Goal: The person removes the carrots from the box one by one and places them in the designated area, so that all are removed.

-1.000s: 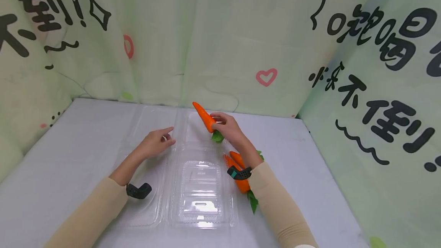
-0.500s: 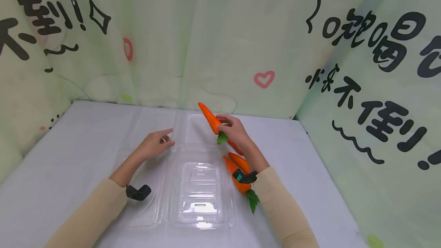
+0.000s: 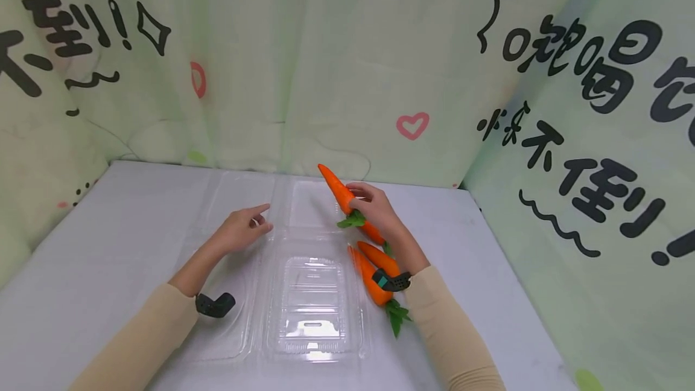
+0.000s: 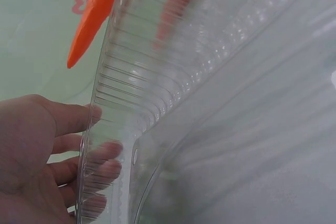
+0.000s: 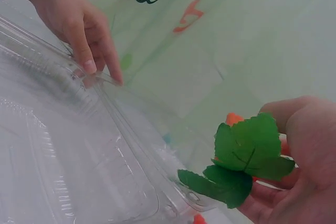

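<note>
In the head view, my right hand (image 3: pixel 374 207) grips an orange carrot (image 3: pixel 335 187) by its leafy end, tip pointing up and away. The carrot's green leaves (image 5: pixel 247 153) fill the gap before the fingers in the right wrist view. My left hand (image 3: pixel 241 229) lies at the raised middle ridge of the open clear plastic clamshell box (image 3: pixel 278 318). Through the clear ribbed wall (image 4: pixel 157 77), several left fingertips show against its rim; the fingers look loosely bent. More carrots (image 3: pixel 373 279) lie right of the box, partly hidden under my right wrist.
The box rests on a white-covered table (image 3: pixel 467 234), its two halves spread left and right. Behind the table hangs a pale green curtain (image 3: pixel 347 77) with black characters and red hearts. A strap-on wrist camera (image 3: pixel 215 305) sits on each wrist.
My right hand has moved slightly to the right with the carrot, and another carrot beneath it has come into sight. My left hand has stayed at the ridge.
</note>
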{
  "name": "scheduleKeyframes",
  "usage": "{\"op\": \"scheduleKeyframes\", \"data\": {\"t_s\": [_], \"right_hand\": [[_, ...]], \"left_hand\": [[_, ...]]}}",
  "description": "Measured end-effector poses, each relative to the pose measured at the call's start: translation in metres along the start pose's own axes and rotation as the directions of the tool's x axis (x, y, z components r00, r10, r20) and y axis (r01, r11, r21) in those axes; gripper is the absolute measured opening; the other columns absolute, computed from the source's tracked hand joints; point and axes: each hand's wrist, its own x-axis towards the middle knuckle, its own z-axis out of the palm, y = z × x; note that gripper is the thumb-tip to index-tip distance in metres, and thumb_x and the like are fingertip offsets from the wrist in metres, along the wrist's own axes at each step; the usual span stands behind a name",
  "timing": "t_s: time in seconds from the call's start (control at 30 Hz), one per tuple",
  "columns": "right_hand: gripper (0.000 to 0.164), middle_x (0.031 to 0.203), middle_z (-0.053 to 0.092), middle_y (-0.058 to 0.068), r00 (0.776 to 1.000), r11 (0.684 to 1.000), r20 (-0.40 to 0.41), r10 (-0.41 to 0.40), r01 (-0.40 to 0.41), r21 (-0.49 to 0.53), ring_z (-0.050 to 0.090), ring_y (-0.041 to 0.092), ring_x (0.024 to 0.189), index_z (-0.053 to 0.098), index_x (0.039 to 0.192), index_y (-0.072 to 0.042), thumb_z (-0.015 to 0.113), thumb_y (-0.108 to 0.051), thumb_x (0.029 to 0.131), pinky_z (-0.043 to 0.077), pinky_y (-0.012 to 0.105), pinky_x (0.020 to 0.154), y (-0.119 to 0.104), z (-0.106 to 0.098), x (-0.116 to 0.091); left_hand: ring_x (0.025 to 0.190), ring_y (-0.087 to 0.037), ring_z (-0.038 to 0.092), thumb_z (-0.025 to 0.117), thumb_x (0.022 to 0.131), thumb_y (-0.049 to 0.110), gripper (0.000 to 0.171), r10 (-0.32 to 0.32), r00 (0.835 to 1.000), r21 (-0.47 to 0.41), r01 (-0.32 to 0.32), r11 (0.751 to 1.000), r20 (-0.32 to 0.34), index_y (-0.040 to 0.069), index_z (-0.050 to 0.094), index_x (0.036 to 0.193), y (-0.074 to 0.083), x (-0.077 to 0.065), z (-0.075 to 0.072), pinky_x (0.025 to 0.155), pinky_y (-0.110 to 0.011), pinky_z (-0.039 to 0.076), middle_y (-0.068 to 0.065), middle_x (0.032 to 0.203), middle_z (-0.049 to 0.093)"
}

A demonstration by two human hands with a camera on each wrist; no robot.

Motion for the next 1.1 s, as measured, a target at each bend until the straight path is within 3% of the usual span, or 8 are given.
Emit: {"op": "scheduleKeyframes", "data": {"t_s": [0.63,1.1], "right_hand": [[0.043,0.139,0.054,0.006,0.998,0.998,-0.018,0.061,-0.061,0.010,0.052,0.028,0.123,0.055,0.135,-0.019,0.053,-0.016,0.092,0.048,0.043,0.102,0.014,-0.018,-0.007],[0.044,0.140,0.052,0.010,0.996,0.998,-0.063,0.066,-0.066,0.003,0.051,0.032,0.122,0.054,0.135,-0.015,0.052,-0.013,0.091,0.046,0.046,0.104,0.027,-0.037,-0.012]], "left_hand": [[0.097,-0.026,0.059,0.056,0.097,0.027,0.059,0.015,1.000,0.009,-0.015,1.000,0.003,0.002,0.038,0.147,-0.002,0.000,-0.001,0.073,-0.032,0.051,-0.017,0.113,0.064],[0.097,-0.028,0.060,0.058,0.096,0.024,0.057,0.036,0.998,-0.001,-0.036,0.999,-0.046,0.002,0.040,0.145,-0.001,-0.001,0.001,0.075,-0.035,0.053,-0.017,0.110,0.065]]}}
